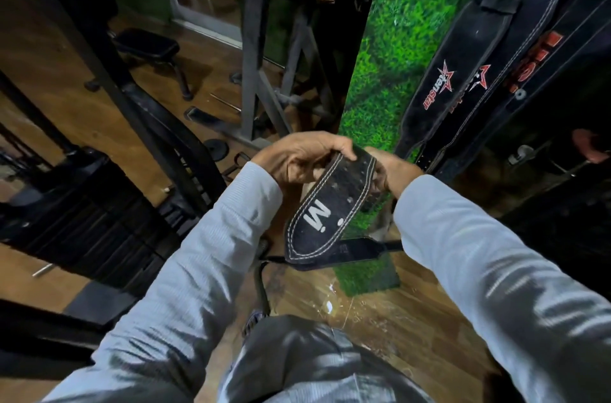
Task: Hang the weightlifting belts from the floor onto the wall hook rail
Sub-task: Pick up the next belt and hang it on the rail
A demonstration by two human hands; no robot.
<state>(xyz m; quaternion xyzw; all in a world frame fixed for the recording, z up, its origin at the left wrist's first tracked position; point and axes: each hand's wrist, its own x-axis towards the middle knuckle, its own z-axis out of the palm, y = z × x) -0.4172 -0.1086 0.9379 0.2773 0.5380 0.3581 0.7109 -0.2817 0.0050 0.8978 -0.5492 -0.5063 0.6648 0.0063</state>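
Observation:
A black weightlifting belt [325,214] with white stitching and a white "M" hangs in front of me, held at its narrow end. My left hand [299,159] grips its upper left edge. My right hand [391,171] holds it from the right, its fingers partly hidden behind the leather. The belt's wide end droops toward the wooden floor. Several black belts with red star logos [446,82] hang on the green grass-patterned wall [396,39] at the upper right. The hook rail is out of view.
Grey and black gym machine frames [251,39] stand just left of the wall. A weight stack [82,204] and a padded stool [145,45] fill the left. A strap [263,283] dangles below the belt over the scuffed wooden floor [380,320].

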